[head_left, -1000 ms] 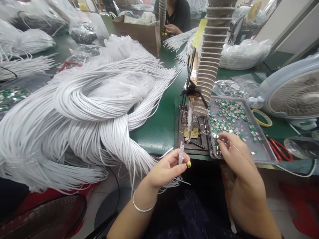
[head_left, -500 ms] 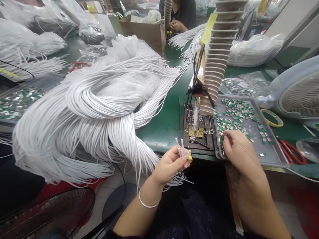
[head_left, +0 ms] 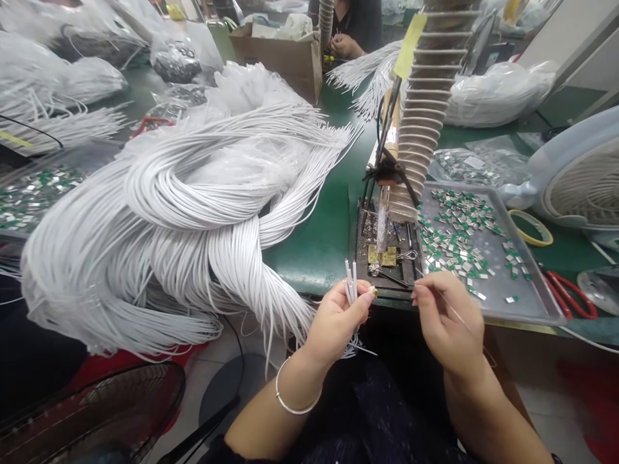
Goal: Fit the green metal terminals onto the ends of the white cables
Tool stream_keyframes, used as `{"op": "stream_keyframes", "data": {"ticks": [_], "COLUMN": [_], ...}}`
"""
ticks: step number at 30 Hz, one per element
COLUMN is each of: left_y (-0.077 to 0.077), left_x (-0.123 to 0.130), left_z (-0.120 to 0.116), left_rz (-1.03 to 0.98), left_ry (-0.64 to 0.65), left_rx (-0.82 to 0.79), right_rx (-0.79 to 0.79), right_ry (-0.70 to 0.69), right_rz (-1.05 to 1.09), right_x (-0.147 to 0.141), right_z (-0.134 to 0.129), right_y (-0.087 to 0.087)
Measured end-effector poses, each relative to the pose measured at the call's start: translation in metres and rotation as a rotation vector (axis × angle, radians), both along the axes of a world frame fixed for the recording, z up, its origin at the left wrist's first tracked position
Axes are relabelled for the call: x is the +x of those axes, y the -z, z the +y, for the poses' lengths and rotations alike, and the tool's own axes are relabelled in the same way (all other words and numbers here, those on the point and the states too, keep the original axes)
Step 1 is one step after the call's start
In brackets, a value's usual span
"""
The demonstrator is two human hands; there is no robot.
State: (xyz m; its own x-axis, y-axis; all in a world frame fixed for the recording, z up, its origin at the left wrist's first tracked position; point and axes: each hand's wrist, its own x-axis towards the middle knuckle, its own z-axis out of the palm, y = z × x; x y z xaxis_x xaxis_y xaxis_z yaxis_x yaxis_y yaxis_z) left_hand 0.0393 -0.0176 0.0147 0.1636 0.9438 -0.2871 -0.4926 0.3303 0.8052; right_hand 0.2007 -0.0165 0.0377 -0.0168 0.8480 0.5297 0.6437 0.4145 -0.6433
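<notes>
My left hand (head_left: 341, 319) is closed around several white cables (head_left: 351, 283), their cut ends pointing up. At its thumb and fingertip shows a small yellowish and pale piece (head_left: 373, 292), too small to name. My right hand (head_left: 449, 316) pinches a thin silvery wire, which looks like solder wire (head_left: 457, 314); it runs back across the hand. Between and beyond the hands, a soldering iron (head_left: 382, 222) points down at a dark stand (head_left: 387, 277) with a yellow sponge-like pad. A grey tray (head_left: 498, 303) of small green-and-silver connectors (head_left: 464, 212) lies beyond the right hand.
A large heap of white cables (head_left: 193, 206) covers the bench's left side. A ribbed duct (head_left: 430, 96) hangs over the iron. At right are red-handled pliers (head_left: 570, 296), a tape roll (head_left: 530, 227) and a fan (head_left: 580, 180). Another person (head_left: 351, 32) sits opposite beside a cardboard box (head_left: 278, 61).
My right hand has moved left from the tray's near corner to the stand's front, still with the thin wire. My left hand has shifted slightly; the piece at its fingertip now shows a pale part.
</notes>
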Motion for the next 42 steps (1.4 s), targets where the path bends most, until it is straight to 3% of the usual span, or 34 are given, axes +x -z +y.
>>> {"op": "stream_keyframes", "data": {"ticks": [3, 15, 32, 39, 42], "left_y": [0.0, -0.009, -0.021, -0.023, -0.024], "left_x": [0.003, 0.008, 0.011, 0.011, 0.011], "left_z": [0.0, 0.002, 0.001, 0.003, 0.005], "left_rz": [0.051, 0.028, 0.058, 0.081, 0.062], "left_ry": [-0.013, -0.042, -0.088, -0.114, -0.105], "left_rx": [0.012, 0.039, 0.024, -0.027, -0.052], "right_rx": [-0.039, -0.102, -0.129, 0.045, 0.133], "right_ry": [-0.068, -0.085, -0.101, -0.147, -0.136], "right_rz": [0.054, 0.304, 0.252, 0.121, 0.199], "right_x": [-0.009, -0.03, -0.028, -0.026, -0.026], "right_z": [-0.003, -0.001, 0.0, -0.001, -0.003], "right_y": [0.004, 0.009, 0.017, 0.018, 0.025]}}
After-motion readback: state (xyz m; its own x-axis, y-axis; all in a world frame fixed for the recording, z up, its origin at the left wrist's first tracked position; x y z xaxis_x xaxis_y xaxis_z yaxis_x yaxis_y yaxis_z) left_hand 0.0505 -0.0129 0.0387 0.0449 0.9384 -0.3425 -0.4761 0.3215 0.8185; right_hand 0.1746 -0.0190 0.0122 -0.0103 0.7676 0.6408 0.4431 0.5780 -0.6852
